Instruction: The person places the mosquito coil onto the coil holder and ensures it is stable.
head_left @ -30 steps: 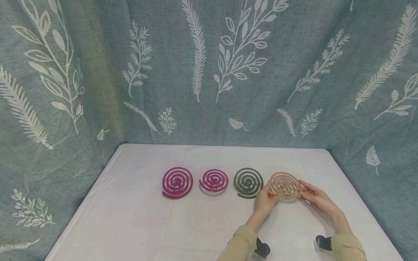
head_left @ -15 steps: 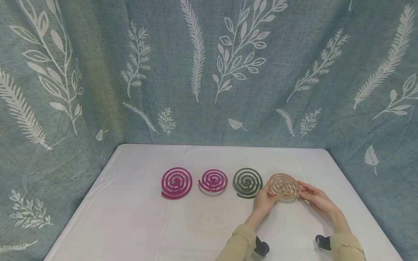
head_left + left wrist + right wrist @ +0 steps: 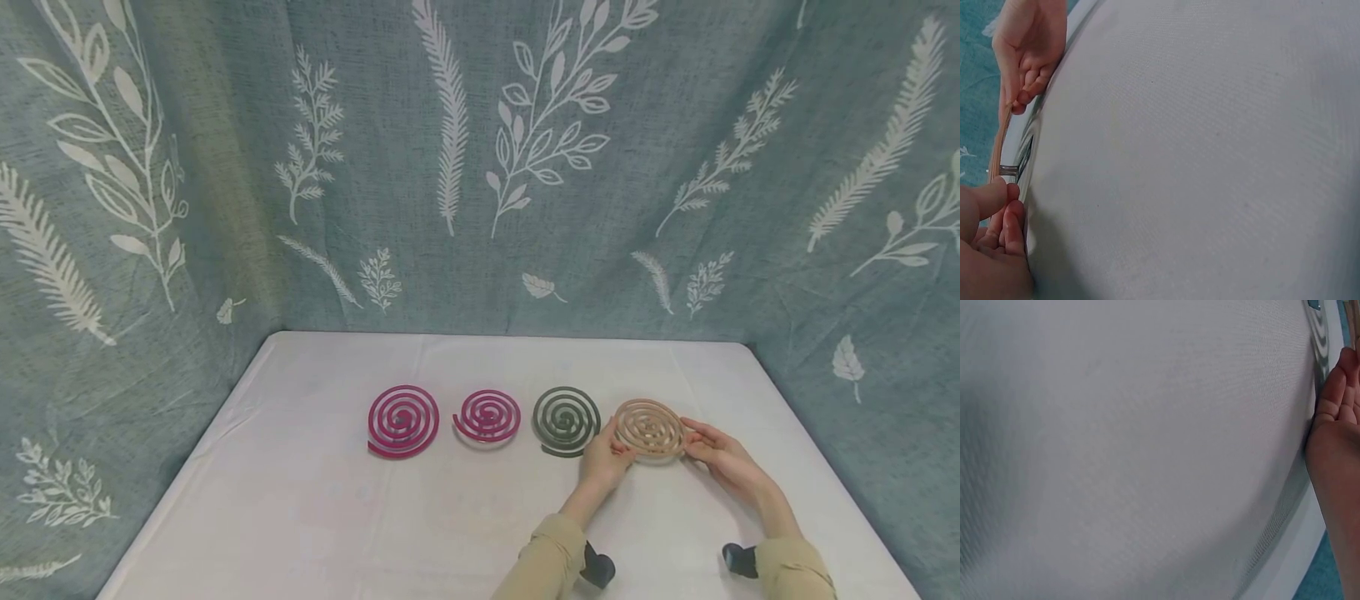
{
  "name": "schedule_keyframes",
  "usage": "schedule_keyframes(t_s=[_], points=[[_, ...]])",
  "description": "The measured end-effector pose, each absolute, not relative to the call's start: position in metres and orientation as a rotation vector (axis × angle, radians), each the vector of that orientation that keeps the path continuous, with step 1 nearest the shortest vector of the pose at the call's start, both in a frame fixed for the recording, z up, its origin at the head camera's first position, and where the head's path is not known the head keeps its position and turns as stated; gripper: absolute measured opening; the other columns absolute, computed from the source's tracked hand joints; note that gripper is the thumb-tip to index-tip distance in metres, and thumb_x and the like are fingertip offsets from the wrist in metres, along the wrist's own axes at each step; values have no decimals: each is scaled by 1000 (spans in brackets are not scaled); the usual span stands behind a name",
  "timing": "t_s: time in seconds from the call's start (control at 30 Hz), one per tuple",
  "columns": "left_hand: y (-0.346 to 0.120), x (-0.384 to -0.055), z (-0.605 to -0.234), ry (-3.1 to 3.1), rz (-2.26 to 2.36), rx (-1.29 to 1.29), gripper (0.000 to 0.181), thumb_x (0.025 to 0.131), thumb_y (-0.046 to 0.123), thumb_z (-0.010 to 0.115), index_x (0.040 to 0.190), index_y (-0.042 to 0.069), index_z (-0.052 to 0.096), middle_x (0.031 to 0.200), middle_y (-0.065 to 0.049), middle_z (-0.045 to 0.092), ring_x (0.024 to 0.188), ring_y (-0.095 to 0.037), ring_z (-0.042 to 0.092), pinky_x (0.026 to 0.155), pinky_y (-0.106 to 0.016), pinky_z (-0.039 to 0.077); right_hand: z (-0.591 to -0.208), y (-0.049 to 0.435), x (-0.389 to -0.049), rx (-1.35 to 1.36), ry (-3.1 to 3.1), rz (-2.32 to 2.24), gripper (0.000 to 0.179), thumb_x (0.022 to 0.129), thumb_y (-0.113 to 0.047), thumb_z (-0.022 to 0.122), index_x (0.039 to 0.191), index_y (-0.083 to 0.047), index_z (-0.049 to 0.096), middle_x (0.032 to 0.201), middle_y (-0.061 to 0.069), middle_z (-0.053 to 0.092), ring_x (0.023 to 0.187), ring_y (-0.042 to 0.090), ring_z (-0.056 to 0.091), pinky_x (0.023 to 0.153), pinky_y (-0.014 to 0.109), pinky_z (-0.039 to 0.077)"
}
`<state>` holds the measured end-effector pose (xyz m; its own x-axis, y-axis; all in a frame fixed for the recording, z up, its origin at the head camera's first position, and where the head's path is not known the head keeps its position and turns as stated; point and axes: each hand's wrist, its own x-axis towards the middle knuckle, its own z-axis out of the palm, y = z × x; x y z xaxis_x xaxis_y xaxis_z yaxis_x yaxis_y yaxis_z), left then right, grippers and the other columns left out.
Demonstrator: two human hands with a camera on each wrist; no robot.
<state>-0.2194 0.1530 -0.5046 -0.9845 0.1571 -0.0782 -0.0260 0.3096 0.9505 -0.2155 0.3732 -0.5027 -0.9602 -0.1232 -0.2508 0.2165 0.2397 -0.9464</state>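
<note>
Near the right side of the table, both hands hold a tan mosquito coil (image 3: 649,428) by its rim. My left hand (image 3: 606,458) pinches the left edge, and my right hand (image 3: 723,458) has the right edge between thumb and fingers. Seen edge-on in the left wrist view, the tan coil (image 3: 1002,147) stands a little above the table on a shiny metal stand (image 3: 1009,169). Right beside the left hand lies a dark green coil (image 3: 566,422). In the right wrist view the right hand (image 3: 1340,400) shows at the edge, its fingertips partly cut off.
A smaller magenta coil (image 3: 487,416) and a larger magenta coil (image 3: 403,422) continue the row to the left. White cloth covers the table (image 3: 262,500). A teal leaf-patterned curtain (image 3: 420,283) encloses its back and sides. Dark wrist-worn devices (image 3: 597,567) hang at the cuffs.
The head view has drifted slightly, shifting everything a little left. The tan coil's far edge has sunk very slightly. Both hands keep their hold on it.
</note>
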Motion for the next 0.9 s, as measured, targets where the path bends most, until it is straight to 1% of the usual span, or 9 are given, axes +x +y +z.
schedule_keyframes(t_s=[0.2, 0.4, 0.63, 0.9], points=[[153, -219, -505, 2427, 1761, 119, 65, 80, 3, 70, 140, 1, 44, 71, 3, 54, 60, 1, 43, 55, -11, 40, -502, 373, -216, 94, 2236, -1790, 69, 94, -10, 54, 146, 11, 13, 97, -13, 52, 90, -7, 51, 81, 9, 44], [153, -219, -504, 2425, 1786, 97, 65, 80, 3, 70, 139, 3, 44, 73, 1, 56, 61, -1, 45, 56, -13, 42, -505, 373, -217, 85, 2239, -1790, 68, 95, -9, 53, 146, 10, 12, 93, -14, 53, 88, -6, 51, 80, 10, 44], [154, -220, -514, 2482, 1836, 208, 65, 80, 3, 70, 140, 4, 44, 70, 7, 52, 61, 1, 46, 56, -14, 44, -505, 373, -219, 78, 2248, -1792, 68, 94, -8, 53, 146, 9, 14, 91, -13, 52, 88, -5, 51, 80, 10, 43], [155, -219, -506, 2420, 1804, 96, 66, 80, 2, 70, 140, 3, 43, 73, 3, 55, 62, 0, 46, 55, -13, 42, -505, 372, -217, 75, 2261, -1794, 66, 94, -7, 52, 145, 11, 14, 89, -13, 52, 86, -4, 51, 79, 12, 43]])
